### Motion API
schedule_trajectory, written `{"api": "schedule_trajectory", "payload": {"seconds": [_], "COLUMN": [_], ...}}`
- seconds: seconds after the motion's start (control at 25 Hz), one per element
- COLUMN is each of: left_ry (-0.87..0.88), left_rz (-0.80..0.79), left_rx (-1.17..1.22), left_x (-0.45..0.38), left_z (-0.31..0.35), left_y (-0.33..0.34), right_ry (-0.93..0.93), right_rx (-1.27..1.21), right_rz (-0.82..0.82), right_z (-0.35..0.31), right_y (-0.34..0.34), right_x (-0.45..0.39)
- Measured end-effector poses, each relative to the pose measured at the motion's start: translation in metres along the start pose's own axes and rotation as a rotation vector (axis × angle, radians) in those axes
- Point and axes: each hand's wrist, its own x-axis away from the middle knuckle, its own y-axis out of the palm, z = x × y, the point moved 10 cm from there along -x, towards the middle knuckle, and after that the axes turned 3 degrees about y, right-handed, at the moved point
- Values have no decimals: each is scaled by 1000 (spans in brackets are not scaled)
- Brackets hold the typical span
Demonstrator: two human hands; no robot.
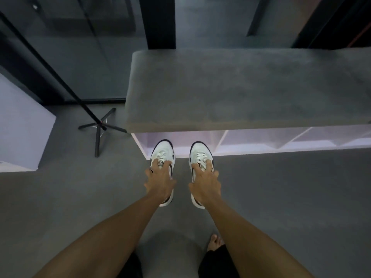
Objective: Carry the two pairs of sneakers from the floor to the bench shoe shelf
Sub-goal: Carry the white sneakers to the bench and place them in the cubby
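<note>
Each hand, left hand (160, 180) and right hand (204, 182), is clasping one white black-trimmed sneaker (163, 152) (200, 154), toes pointing ahead into the white shelf compartment (180, 137).

- The bench (249, 87) stands far across the floor (291, 197), stretching from the middle to the right edge.
- The shoe shelf (251, 145) sits under the bench seat, split into compartments side by side.
- The left sneaker (163, 151) and the right sneaker (199, 152) lie side by side, apart, toes in the leftmost compartment, heels out over the floor.
- The left hand (160, 181) is on the left sneaker; the right hand (204, 182) is on the right one.
- A stand (98, 127) is left of the bench.
- A box (22, 127) is at the far left.
- A bare foot (215, 242) is near, behind the right forearm.
</note>
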Motion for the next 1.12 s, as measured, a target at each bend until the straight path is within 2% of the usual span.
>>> {"api": "schedule_trajectory", "payload": {"seconds": [0.28, 0.44, 0.72, 1.12], "left_ry": [-26, -8, 9, -5], "left_rz": [71, 128, 262, 244], "left_rx": [32, 24, 8, -58], "left_x": [-168, -274, -411, -464], "left_z": [-77, -109, -146, -142], "left_y": [147, 186, 181, 172], "right_ry": [-92, -160, -247, -217], "right_rx": [24, -21, -46, -136], "right_rz": [4, 98, 185, 126], "right_z": [-7, -33, -93, -127], "right_y": [163, 219, 261, 284], "right_x": [-179, -285, -424, -467]}}
